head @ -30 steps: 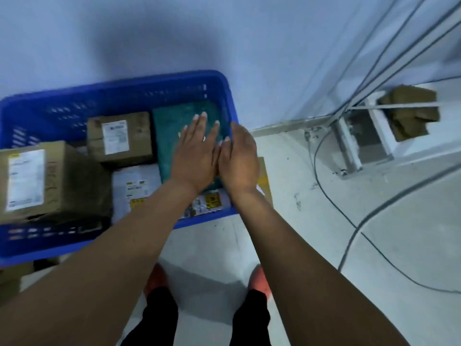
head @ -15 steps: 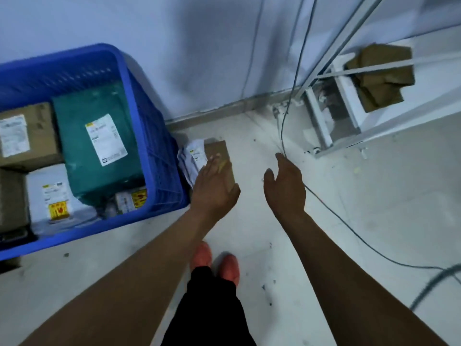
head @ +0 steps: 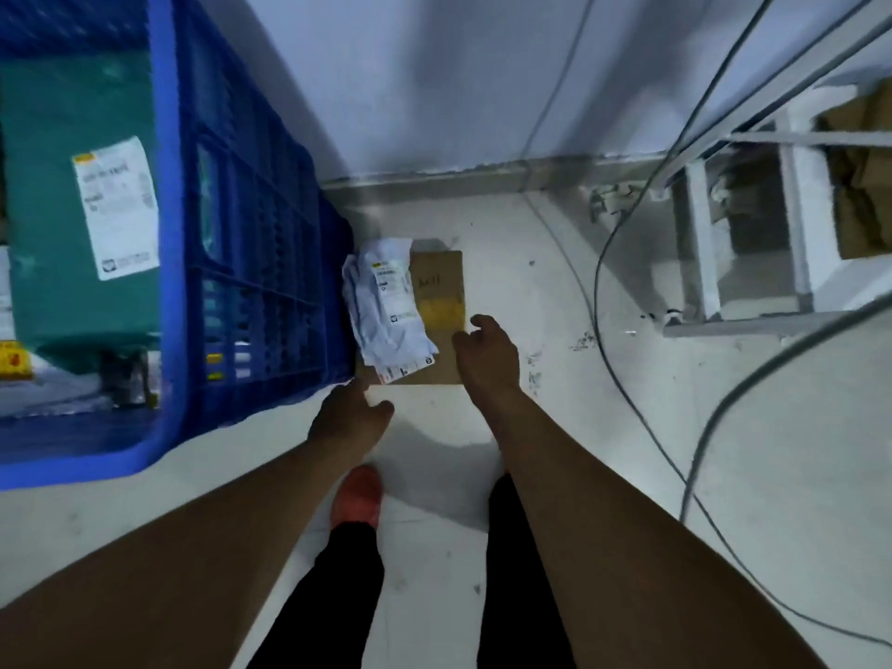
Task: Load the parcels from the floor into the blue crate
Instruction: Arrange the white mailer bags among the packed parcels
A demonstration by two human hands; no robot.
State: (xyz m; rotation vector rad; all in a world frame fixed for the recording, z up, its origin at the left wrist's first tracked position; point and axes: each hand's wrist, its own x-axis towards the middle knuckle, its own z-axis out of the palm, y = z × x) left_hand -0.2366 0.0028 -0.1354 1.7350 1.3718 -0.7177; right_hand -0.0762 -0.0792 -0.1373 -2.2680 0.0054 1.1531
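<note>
Pale floor [head: 579,427], grey-blue wall [head: 434,65] behind, and we're looking straight down from the head camera. The crate [head: 270,282] fills the left side, standing on the floor against the wall, and a green parcel [head: 48,185] with a white label [head: 118,207] lies inside it. More packets sit low in the crate, too blurred to name.

Just beside the crate's right wall, there's the box [head: 439,282], flat on the floor, brown with a yellow patch. A crumpled white bag [head: 386,306] lies on its left half, right up against the crate.

Both arms are down. The left grip [head: 350,420] is at the box's near left corner, one finger stretched out to that corner, thumb apart, holding nothing. The right grip [head: 487,362] is over the box's near right corner with its fingers loosely curled. Whether it's clamped on the box, I can't tell.

Below the arms, a red shoe [head: 357,494] shows on the floor. Off to the right, a cable [head: 598,263] curves across the floor, past a white frame [head: 811,224] with brown cardboard [head: 864,185] behind it.
</note>
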